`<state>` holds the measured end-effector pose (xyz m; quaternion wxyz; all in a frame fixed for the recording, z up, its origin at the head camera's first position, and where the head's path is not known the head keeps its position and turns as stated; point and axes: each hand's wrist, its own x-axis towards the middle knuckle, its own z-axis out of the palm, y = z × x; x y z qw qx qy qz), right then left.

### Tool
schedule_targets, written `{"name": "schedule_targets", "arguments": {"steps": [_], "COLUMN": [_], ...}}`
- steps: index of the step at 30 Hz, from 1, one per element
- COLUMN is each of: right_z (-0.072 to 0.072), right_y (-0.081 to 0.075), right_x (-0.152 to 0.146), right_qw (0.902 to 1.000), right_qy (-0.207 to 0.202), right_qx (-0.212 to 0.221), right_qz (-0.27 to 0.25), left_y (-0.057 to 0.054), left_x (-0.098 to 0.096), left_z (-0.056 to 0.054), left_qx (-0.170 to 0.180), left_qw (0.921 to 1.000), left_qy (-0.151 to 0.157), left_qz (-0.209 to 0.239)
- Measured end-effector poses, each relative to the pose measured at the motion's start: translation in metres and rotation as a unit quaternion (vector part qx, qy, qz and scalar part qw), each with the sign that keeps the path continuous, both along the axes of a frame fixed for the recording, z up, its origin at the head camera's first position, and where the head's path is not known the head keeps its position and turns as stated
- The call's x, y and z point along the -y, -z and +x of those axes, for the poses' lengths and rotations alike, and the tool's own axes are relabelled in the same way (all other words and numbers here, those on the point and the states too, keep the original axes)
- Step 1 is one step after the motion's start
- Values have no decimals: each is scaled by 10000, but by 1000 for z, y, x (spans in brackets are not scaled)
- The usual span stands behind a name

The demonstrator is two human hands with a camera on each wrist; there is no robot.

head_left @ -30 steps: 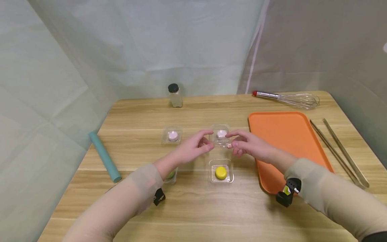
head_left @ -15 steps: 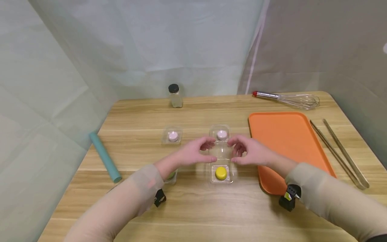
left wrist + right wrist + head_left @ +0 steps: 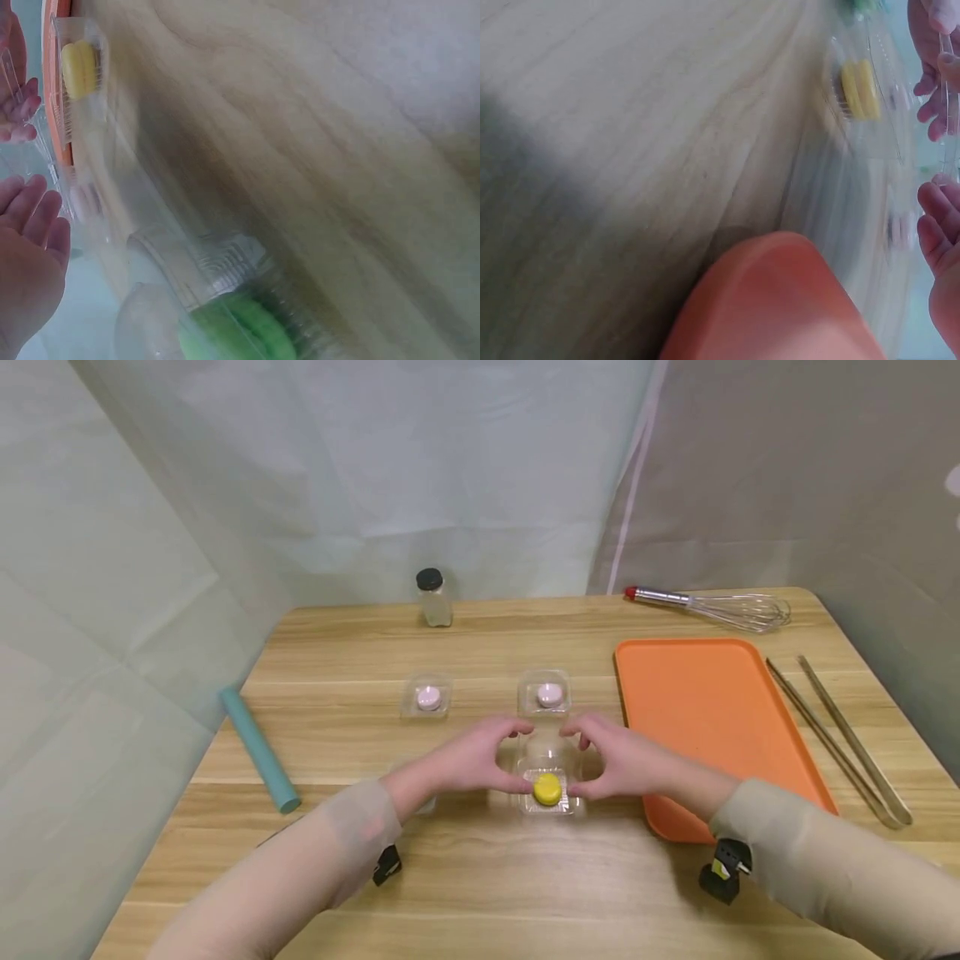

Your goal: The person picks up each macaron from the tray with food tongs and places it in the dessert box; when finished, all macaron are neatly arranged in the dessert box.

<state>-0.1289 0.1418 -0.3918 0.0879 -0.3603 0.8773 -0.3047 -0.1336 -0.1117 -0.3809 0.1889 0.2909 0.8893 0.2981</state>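
Note:
In the head view, my left hand (image 3: 476,760) and right hand (image 3: 622,760) face each other, thumbs nearer me. Between them they hold a clear plastic lid (image 3: 544,747) by opposite sides. It hangs above a clear square box (image 3: 529,808) with a yellow macaron (image 3: 547,789) in it. The lid edge (image 3: 949,97) shows between both hands' fingers in the right wrist view. Behind the hands, a pink macaron (image 3: 550,695) sits in another clear box. A green macaron (image 3: 236,330) in a clear box is close below my left wrist, mostly hidden by it in the head view.
A second pink macaron (image 3: 429,697) lies in a clear box at back left. An orange tray (image 3: 697,702) is beside my right forearm, with metal tongs (image 3: 840,735) and a whisk (image 3: 712,608) beyond. A teal roll (image 3: 260,750) and a black-capped jar (image 3: 435,600) stay further off.
Both hands have come toward me with the clear lid, from near the back pink macaron to above the yellow one. The macarons and their boxes have stayed in place.

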Motion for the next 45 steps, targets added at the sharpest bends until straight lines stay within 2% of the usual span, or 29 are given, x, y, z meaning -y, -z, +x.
{"name": "schedule_targets", "arguments": {"steps": [4, 10, 15, 22, 27, 32, 45], "right_z": [4, 9, 11, 12, 13, 14, 16], "right_y": [2, 9, 14, 18, 16, 13, 12], "right_x": [1, 3, 6, 4, 4, 5, 6], "right_qw": [9999, 9974, 9940, 9903, 9911, 9921, 9928], "right_qy": [-98, -277, -504, -661, -615, -552, -505], "right_qx": [-40, -418, -698, -1022, -933, -809, -744], "right_qz": [63, 509, 674, 669, 725, 786, 793], "left_y": [5, 14, 15, 18, 18, 14, 17], "left_x": [0, -4, -7, -10, -8, -8, -6], "left_z": [5, 18, 24, 24, 23, 24, 25], "left_qx": [-101, -534, -626, -624, -571, -761, -1001], "left_qw": [9999, 9958, 9924, 9931, 9943, 9930, 9894], "left_qy": [-18, -23, 25, 9, -49, 66, 127], "left_qz": [-60, -748, -1057, -997, -897, -906, -1041]}}
